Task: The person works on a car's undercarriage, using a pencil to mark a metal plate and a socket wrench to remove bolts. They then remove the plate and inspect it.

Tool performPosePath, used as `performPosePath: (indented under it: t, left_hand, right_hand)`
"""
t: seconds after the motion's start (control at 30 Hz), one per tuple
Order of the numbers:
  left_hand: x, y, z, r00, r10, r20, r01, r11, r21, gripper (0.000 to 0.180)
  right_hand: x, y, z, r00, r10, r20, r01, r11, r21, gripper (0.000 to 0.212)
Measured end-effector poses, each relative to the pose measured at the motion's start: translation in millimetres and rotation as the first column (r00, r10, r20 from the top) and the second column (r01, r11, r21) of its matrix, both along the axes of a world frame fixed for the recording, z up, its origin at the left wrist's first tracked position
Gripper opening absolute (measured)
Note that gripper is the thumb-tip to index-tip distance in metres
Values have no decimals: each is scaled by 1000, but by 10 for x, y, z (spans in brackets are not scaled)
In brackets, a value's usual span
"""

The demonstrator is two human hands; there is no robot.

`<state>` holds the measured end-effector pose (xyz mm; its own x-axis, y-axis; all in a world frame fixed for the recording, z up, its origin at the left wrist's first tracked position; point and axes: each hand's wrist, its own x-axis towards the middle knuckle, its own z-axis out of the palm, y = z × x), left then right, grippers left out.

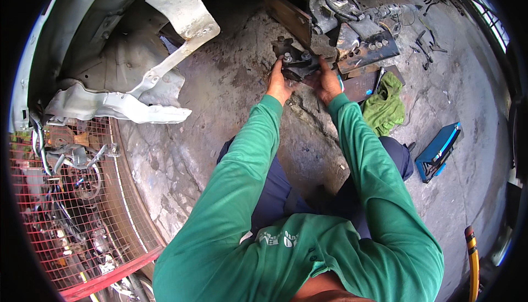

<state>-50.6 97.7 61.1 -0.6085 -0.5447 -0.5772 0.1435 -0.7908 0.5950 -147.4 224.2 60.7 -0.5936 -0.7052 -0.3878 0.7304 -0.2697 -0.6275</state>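
Note:
Between both my hands is a dark metal bracket (297, 66) with bolts standing up from it, held out low above the concrete floor. My left hand (279, 85) grips its left side, thumb up along the edge. On its right side my right hand (328, 83) is closed the same way; the fingers of both hands are mostly hidden beneath. Just beyond stands a rusty flat steel plate (290, 18). To the right of my right hand lies a black steel plate with a row of holes (371, 53), and a green rag (385, 104) rests nearer to me.
A blue case (438, 152) lies on the floor at right. Bent pale sheet-metal body panels (179, 7) hang at upper left. A red wire-mesh fence (66, 208) stands at lower left with motorcycle parts behind it. Small dark metal pieces (424, 46) are scattered at upper right. A yellow-and-black bar (472, 263) is at lower right.

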Motion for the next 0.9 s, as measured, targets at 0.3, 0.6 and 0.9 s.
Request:
performPosePath:
  t: [0.3,0.6,0.9]
  left_hand:
    - [-352,-216,-11,973,-81,-217,99,992,75,56]
    - [-609,-386,61,964,-45,-261,64,996,65,56]
    - [-691,-394,127,945,-3,-327,16,999,37,55]
  right_hand:
    - [-139,-30,182,956,149,-255,-26,902,430,59]
    - [-213,1518,922,121,853,-507,-111,519,847,58]
    - [-525,1642,1737,-92,-153,-984,760,628,-169,34]
